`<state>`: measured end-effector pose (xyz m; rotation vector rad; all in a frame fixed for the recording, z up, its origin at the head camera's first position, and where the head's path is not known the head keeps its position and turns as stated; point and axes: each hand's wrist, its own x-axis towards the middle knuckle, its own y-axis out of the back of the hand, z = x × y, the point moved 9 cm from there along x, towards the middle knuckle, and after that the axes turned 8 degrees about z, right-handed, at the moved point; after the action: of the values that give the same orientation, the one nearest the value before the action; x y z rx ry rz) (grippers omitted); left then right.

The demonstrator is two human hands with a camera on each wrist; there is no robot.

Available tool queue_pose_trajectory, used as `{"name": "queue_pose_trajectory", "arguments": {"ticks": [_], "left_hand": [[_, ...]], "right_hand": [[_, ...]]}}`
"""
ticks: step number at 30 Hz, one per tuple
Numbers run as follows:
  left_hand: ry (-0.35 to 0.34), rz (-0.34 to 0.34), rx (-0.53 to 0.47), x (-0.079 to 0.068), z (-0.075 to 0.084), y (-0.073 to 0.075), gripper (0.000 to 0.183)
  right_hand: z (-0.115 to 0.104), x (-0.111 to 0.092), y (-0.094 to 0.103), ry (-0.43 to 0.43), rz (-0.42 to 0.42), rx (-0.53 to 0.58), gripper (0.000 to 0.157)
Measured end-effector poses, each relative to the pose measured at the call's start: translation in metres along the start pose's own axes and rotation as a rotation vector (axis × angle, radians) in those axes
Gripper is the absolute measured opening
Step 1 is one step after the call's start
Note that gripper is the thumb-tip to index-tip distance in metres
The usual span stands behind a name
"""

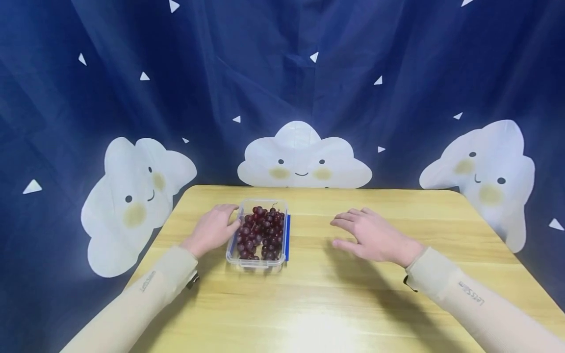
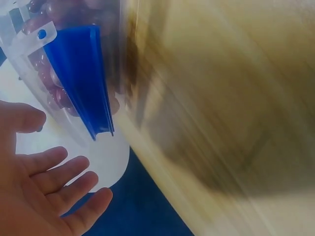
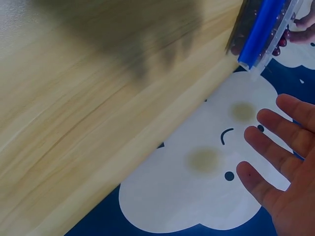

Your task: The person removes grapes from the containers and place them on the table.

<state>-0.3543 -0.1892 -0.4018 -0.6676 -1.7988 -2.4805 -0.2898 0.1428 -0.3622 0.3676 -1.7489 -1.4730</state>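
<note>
Dark red grapes [image 1: 260, 230] fill a clear plastic food box [image 1: 257, 263] on the left part of the table. A blue strip [image 1: 288, 238] runs along its right side, and a blue flap [image 2: 81, 73] hangs at the side facing the left hand. Beside the box's left rim is my left hand [image 1: 214, 228], its fingers loosely extended; whether they touch the rim cannot be told. My right hand [image 1: 375, 236] hovers over the table well to the right of the box, holding nothing. In the right wrist view, the right hand's fingers [image 3: 283, 132] are spread and slightly bent.
A light wooden table [image 1: 309, 294] carries the box. Behind it hangs a dark blue curtain [image 1: 273, 63] printed with white clouds and triangles. Both forearms wear pale sleeves [image 1: 459, 289], and their shadows fall on the tabletop.
</note>
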Motion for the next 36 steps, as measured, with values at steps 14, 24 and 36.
{"name": "queue_pose_trajectory", "arguments": {"ticks": [14, 24, 36], "left_hand": [[-0.020, -0.033, 0.009, -0.006, 0.004, -0.014, 0.053], [-0.051, 0.011, 0.075, -0.008, 0.005, -0.021, 0.051], [-0.044, 0.037, 0.118, -0.012, 0.006, -0.022, 0.051]], "right_hand": [[0.001, -0.007, -0.004, -0.021, -0.022, 0.016, 0.066], [0.007, -0.009, -0.006, -0.043, -0.028, 0.017, 0.062], [0.004, -0.009, -0.003, -0.024, -0.017, 0.007, 0.050]]}}
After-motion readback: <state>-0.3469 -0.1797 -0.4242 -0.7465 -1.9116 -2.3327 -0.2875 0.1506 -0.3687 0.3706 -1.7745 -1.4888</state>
